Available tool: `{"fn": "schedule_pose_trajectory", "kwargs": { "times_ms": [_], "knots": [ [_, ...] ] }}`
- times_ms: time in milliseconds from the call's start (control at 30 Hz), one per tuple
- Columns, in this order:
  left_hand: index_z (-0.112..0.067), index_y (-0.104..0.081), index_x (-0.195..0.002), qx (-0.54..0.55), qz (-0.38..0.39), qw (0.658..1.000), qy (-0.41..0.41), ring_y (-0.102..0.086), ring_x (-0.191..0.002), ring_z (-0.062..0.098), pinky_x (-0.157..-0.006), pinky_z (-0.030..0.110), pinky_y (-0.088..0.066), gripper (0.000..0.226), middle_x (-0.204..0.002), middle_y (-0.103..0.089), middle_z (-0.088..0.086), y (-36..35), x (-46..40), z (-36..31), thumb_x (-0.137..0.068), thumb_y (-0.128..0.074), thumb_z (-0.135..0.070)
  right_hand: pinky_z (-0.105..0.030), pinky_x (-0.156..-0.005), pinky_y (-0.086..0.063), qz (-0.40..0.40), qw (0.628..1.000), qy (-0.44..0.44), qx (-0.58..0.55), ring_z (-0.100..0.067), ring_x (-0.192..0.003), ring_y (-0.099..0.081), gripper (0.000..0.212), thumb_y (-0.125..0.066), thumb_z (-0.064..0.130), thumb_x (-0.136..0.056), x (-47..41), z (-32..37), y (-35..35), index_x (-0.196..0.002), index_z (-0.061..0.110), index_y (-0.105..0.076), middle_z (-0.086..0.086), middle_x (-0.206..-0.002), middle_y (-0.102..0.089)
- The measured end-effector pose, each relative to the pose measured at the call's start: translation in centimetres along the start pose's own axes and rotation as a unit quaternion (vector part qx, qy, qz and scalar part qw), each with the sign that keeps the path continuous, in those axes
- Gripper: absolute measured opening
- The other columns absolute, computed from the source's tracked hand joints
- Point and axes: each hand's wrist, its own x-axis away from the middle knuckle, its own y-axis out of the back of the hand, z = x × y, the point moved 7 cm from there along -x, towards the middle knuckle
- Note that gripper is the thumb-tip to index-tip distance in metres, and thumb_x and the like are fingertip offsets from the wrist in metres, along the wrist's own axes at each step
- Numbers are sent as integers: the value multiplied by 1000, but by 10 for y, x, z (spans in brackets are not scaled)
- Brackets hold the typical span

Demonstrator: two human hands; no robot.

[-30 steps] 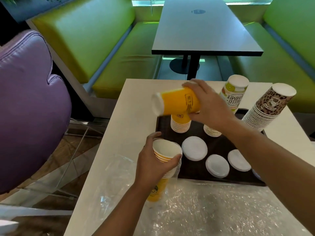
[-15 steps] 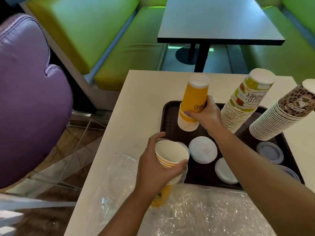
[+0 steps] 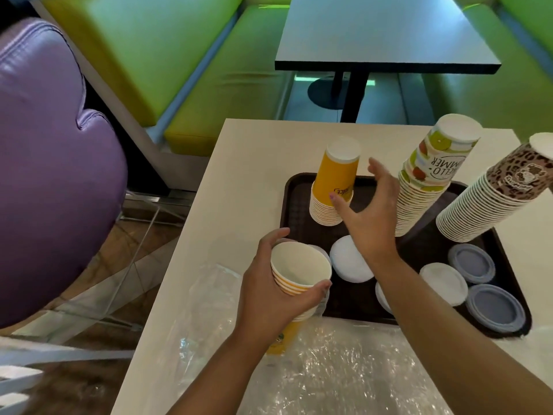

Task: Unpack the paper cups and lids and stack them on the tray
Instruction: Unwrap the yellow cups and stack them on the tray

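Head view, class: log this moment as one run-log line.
left hand: grips yellow cup stack | right hand: open beside upturned yellow stack | tray: three cup stacks, lids

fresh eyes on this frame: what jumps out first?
Three tall upside-down stacks of paper cups stand on the dark brown plastic tray: a yellow stack at its far left, a fruit-print stack in the middle and a leopard-print stack leaning right. The open right hand hangs beside the yellow stack, while the left hand grips more yellow cups in clear plastic wrap at the tray's near edge.
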Motion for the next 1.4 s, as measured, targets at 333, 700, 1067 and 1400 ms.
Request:
{"fn": "schedule_pose_trajectory", "kwargs": {
  "times_ms": [333,700,1067,1400],
  "knots": [
    [-45,-35,-128,0,-23,999,-26,-46,-118,-9,-88,5,-42,87,-125,-43,-40,-9,28,8,-53,-78,-58,3,-80,-33,409,911,43,-15,21,-112,-35,84,-79,44,-70,112,52,-13,-130,55,-22,28,-131,-35],
    [-47,-32,-121,-23,49,998,38,-51,-108,-8,-80,-1,-40,86,-119,-44,-32,-23,51,47,-51,-81,-55,-4,-78,-35,383,923,17,-4,4,-111,-38,75,-74,35,-79,113,48,-2,-139,41,-29,18,-132,-36],
    [-49,-1,-140,-74,95,992,-25,-27,-138,6,-116,43,-26,124,-144,-23,-29,-16,25,-11,-49,-84,-59,2,-82,-30,399,917,20,6,1,-119,-37,65,-67,26,-87,110,42,-3,-137,42,-29,9,-139,-36],
    [-28,-39,-134,-46,52,997,21,-55,-111,8,-85,11,-44,85,-127,-55,-11,-21,20,1,-64,-84,-40,-24,-98,-44,420,907,2,1,-7,-123,-42,67,-66,30,-87,100,44,-1,-142,37,-29,10,-138,-40]
  ]
}}
